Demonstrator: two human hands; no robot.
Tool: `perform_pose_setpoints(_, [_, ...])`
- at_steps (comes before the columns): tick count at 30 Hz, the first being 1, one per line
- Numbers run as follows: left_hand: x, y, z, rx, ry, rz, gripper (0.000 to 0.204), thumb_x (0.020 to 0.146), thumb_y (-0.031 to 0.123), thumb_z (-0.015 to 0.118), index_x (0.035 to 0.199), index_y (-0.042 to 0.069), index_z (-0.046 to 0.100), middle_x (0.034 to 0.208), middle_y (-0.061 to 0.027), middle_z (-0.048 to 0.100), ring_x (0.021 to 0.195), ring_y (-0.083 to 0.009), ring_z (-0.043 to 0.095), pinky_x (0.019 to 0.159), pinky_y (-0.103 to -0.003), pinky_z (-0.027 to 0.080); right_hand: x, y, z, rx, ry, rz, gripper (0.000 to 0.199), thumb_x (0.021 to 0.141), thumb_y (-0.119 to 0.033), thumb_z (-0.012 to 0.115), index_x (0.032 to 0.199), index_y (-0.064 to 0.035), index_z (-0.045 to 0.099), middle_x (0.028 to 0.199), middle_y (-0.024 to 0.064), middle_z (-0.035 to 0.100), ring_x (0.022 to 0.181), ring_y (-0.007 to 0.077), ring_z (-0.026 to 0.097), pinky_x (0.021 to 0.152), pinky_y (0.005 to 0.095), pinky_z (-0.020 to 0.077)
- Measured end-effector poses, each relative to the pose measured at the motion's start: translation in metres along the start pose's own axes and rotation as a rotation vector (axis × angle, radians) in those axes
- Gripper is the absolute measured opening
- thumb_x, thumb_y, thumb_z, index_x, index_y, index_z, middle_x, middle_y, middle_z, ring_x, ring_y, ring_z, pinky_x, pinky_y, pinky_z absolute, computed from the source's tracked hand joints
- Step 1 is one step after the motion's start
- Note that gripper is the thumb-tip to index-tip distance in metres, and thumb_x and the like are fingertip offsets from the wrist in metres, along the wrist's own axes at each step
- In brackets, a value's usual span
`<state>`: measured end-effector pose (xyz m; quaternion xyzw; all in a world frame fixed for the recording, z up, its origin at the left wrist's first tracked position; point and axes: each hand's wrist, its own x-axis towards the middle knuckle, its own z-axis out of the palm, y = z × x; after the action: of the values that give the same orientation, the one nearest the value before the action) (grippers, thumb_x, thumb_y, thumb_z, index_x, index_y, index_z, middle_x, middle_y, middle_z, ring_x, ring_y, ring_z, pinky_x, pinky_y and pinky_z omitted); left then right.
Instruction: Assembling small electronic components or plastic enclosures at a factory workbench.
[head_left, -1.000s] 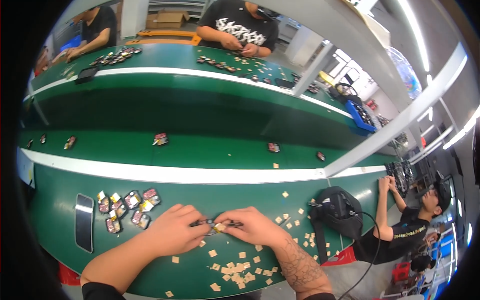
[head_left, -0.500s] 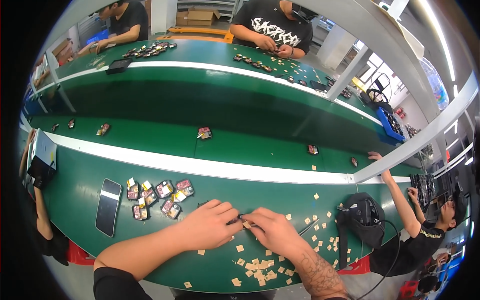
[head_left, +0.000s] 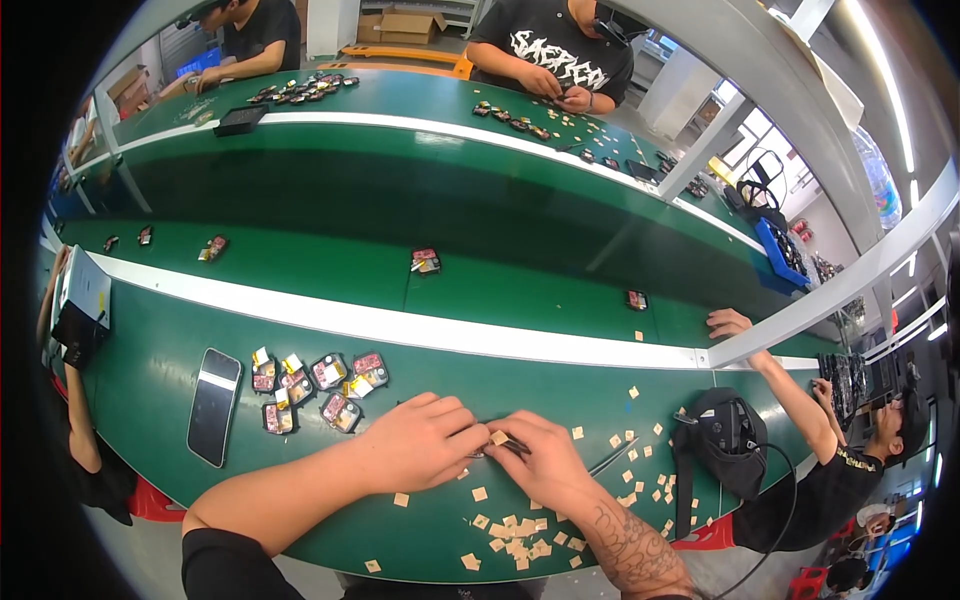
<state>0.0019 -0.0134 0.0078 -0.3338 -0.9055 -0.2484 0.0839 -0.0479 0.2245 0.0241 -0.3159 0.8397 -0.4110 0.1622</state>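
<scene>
Green all across the glossy worktop [head_left: 160, 380], under white strip lights [head_left: 884, 75]; strewn with small beige squares [head_left: 520, 528] and 6 squarish black-and-pink modules [head_left: 328, 371]. Above it, pinching a slim dark piece [head_left: 515, 446] in narrowed fingers of the right hand [head_left: 548, 460], with 1 beige square [head_left: 500, 438] at the tips; curling the left hand [head_left: 425, 448] just beside, cannot tell around what.

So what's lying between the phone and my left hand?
A cluster of small black-edged modules lies on the green table between the phone and your left hand, seen in the head view.
</scene>
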Motion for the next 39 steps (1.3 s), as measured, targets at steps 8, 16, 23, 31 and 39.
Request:
perform_pose_setpoints(8, [0.001, 0.000, -0.001, -0.043, -0.028, -0.029, 0.036, 0.088, 0.021, 0.080, 0.117, 0.011, 0.059, 0.107, -0.0052, 0.065, 0.106, -0.0261, 0.064, 0.091, -0.041, 0.051, -0.002, -0.004, 0.000, -0.003, 0.016, 0.045, 0.020, 0.095, -0.008, 0.077, 0.114, -0.0034, 0.075, 0.102, 0.0143, 0.073, 0.082, 0.0342, 0.073, 0.072, 0.0404, 0.0584])
perform_pose_setpoints(16, [0.003, 0.002, 0.000, -0.111, 0.056, -0.063, 0.039, 0.082, 0.020, 0.087, 0.111, 0.008, 0.063, 0.105, -0.0101, 0.068, 0.100, -0.0335, 0.068, 0.086, -0.044, 0.056, 0.004, -0.009, 0.008, -0.073, 0.105, 0.031, 0.012, 0.093, -0.008, 0.072, 0.104, -0.0054, 0.077, 0.092, 0.0128, 0.071, 0.081, 0.0390, 0.071, 0.071, 0.0455, 0.0575])
perform_pose_setpoints(23, [0.009, 0.006, -0.004, -0.123, 0.060, -0.072, 0.036, 0.081, 0.014, 0.084, 0.107, 0.006, 0.061, 0.097, -0.0107, 0.064, 0.092, -0.0335, 0.065, 0.082, -0.044, 0.054, 0.006, -0.001, 0.011, -0.107, 0.153, -0.021, 0.011, 0.091, -0.007, 0.076, 0.100, -0.0030, 0.072, 0.090, 0.0124, 0.070, 0.077, 0.0369, 0.068, 0.069, 0.0433, 0.0556])
perform_pose_setpoints(31, [0.014, 0.020, -0.007, -0.193, 0.251, -0.122, 0.036, 0.082, 0.007, 0.088, 0.107, 0.002, 0.063, 0.104, -0.0118, 0.072, 0.095, -0.0317, 0.072, 0.079, -0.041, 0.056, 0.003, 0.004, -0.002, 0.207, 0.153, -0.068, 0.021, 0.096, -0.007, 0.076, 0.117, -0.0057, 0.073, 0.086, 0.0069, 0.067, 0.071, 0.0163, 0.063, 0.065, 0.0326, 0.0505])
perform_pose_setpoints(39, [0.039, 0.031, -0.008, -0.400, 0.143, -0.484, 0.032, 0.091, -0.001, 0.079, 0.116, 0.001, 0.059, 0.099, -0.0172, 0.077, 0.095, -0.0305, 0.078, 0.086, -0.039, 0.059, 0.002, 0.023, 0.007, 0.212, 0.283, -0.141, 0.026, 0.098, -0.010, 0.076, 0.123, -0.0063, 0.071, 0.101, 0.0111, 0.068, 0.075, 0.0240, 0.069, 0.070, 0.0340, 0.0562])
